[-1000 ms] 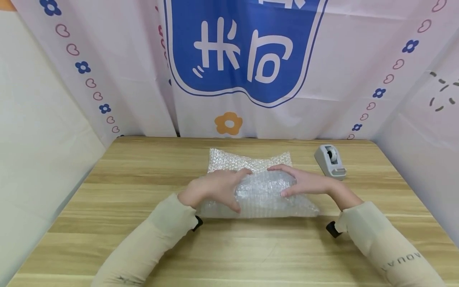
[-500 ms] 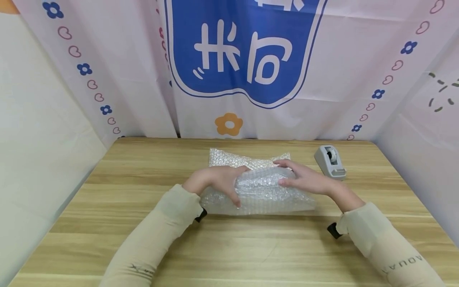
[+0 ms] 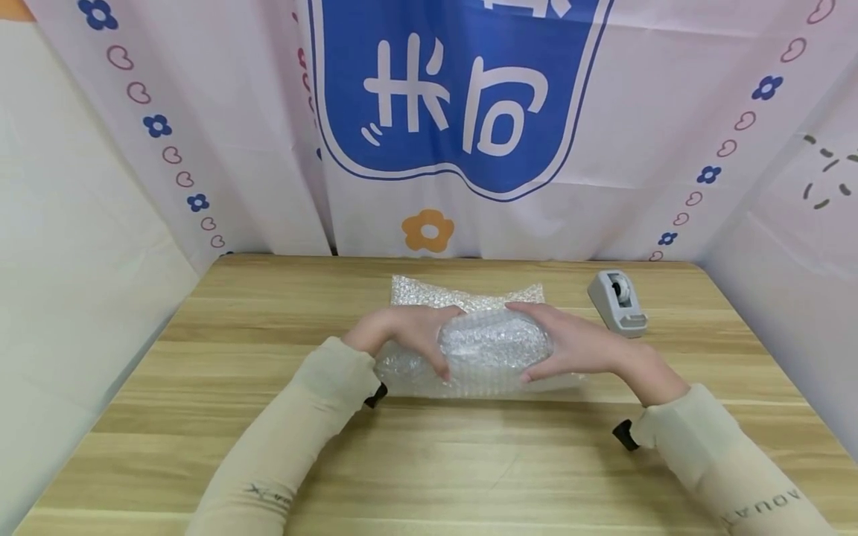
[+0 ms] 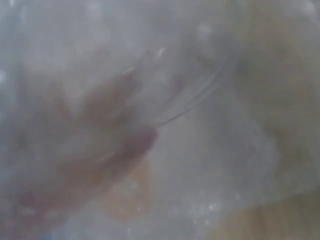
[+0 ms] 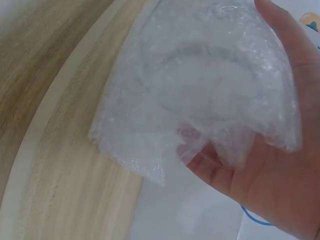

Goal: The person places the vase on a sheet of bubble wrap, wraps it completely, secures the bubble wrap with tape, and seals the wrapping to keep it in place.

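A roll of clear bubble wrap (image 3: 492, 346) sits mid-table between both hands, its flared ends spreading to the sides. My left hand (image 3: 412, 335) grips its left side, thumb on the near face and fingers over the far side. On the right end, my right hand (image 3: 579, 342) holds the roll in the same way. In the right wrist view, the wrap's end (image 5: 210, 80) shows a rounded, ring-like outline inside, with fingers curling under it. What lies within is hidden by the layers. Blurry wrap (image 4: 215, 150) fills the left wrist view, fingers faint behind it.
A flat stretch of bubble wrap (image 3: 462, 296) extends behind the roll toward the back edge. A grey tape dispenser (image 3: 618, 301) stands at the back right of the wooden table (image 3: 469, 469). Printed curtains (image 3: 429, 186) hang behind the table.
The roll has shifted slightly away from the person, its near edge now farther back. My right hand has changed its hold, lifting its thumb and then setting it lower on the near face.
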`<state>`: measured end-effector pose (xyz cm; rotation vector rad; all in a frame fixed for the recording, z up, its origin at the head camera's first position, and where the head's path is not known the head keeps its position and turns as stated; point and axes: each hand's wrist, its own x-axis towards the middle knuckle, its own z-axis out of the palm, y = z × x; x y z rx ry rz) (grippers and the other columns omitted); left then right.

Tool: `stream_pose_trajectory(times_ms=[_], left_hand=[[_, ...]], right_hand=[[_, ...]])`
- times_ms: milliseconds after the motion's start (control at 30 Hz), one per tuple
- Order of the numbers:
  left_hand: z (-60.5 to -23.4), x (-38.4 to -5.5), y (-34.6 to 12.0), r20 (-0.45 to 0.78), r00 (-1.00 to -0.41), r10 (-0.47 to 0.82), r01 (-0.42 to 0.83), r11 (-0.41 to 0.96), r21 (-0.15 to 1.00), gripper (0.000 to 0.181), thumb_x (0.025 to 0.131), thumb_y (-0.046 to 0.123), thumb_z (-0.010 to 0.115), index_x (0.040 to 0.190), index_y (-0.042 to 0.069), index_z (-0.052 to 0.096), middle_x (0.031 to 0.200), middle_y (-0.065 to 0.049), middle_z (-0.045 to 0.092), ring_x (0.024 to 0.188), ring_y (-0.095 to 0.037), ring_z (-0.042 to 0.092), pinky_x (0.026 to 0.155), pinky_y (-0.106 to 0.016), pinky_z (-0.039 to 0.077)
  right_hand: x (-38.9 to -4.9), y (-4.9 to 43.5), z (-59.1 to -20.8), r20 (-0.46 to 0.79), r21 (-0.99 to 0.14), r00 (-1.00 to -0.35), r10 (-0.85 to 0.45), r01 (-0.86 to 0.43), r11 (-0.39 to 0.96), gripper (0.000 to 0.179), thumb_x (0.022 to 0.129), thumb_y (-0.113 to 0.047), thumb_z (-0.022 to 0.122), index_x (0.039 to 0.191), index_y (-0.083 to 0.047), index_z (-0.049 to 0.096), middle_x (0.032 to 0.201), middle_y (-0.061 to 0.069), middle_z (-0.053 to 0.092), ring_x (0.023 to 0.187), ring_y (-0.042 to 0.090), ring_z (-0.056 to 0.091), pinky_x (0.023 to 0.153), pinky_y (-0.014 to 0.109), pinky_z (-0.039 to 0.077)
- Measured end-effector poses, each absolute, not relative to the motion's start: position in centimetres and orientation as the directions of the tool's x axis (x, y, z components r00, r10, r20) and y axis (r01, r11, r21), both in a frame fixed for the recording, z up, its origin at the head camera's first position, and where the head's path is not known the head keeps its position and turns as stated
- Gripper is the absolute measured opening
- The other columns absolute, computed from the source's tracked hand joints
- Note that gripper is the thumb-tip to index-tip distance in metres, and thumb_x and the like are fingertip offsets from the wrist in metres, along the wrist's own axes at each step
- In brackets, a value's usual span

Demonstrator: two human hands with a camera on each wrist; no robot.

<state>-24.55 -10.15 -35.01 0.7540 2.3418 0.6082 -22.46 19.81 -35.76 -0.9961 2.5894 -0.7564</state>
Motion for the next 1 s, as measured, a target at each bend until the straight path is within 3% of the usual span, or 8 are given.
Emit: stream_pose_trajectory(times_ms=[133,300,667,900,1000], left_hand=[[-35.0,-24.7,-10.4,-0.402,-0.659,0.636,0.326,0.723,0.609,0.12,0.071,0.028,0.092,0.165,0.016,0.019,0.167,-0.008,0.026,0.149,-0.029,0.03,0.118,-0.052,0.03],[-35.2,-24.7,-10.6,-0.383,-0.669,0.637,0.301,0.704,0.644,0.118,0.071,0.027,0.093,0.165,0.019,0.02,0.167,-0.008,0.025,0.151,-0.03,0.027,0.119,-0.053,0.028],[-35.4,-24.4,-11.2,-0.237,-0.731,0.64,0.422,0.696,0.581,0.11,0.073,0.036,0.093,0.162,0.015,0.031,0.163,-0.008,0.035,0.148,-0.028,0.033,0.119,-0.047,0.032],[-35.6,-23.5,-11.6,-0.127,-0.774,0.62,0.484,0.709,0.512,0.104,0.073,0.045,0.093,0.158,0.021,0.039,0.16,-0.005,0.04,0.145,-0.027,0.038,0.116,-0.048,0.036],[-35.6,-23.1,-11.9,-0.068,-0.779,0.623,0.524,0.706,0.476,0.1,0.073,0.049,0.091,0.156,0.019,0.043,0.155,-0.005,0.045,0.141,-0.026,0.042,0.115,-0.047,0.037]], right_hand=[[-22.9,19.8,-35.9,-0.069,-0.58,-0.729,-0.681,-0.526,0.622,0.11,0.078,-0.055,0.085,0.16,-0.009,0.03,0.162,0.017,0.034,0.146,0.041,0.034,0.115,0.061,0.033],[-23.1,19.9,-36.0,-0.082,-0.606,-0.735,-0.673,-0.499,0.619,0.105,0.08,-0.053,0.085,0.161,-0.012,0.03,0.163,0.017,0.032,0.146,0.041,0.033,0.114,0.063,0.033],[-23.8,20.0,-36.3,-0.092,-0.645,-0.738,-0.669,-0.468,0.604,0.102,0.082,-0.047,0.085,0.161,-0.013,0.029,0.164,0.016,0.029,0.149,0.04,0.028,0.116,0.064,0.028],[-23.9,20.0,-36.2,-0.11,-0.657,-0.736,-0.668,-0.45,0.604,0.102,0.084,-0.046,0.083,0.162,-0.013,0.027,0.165,0.016,0.028,0.149,0.042,0.026,0.115,0.066,0.027],[-24.0,19.9,-36.1,-0.127,-0.666,-0.738,-0.662,-0.431,0.609,0.101,0.085,-0.047,0.082,0.162,-0.013,0.026,0.165,0.017,0.027,0.149,0.043,0.026,0.115,0.067,0.027]])
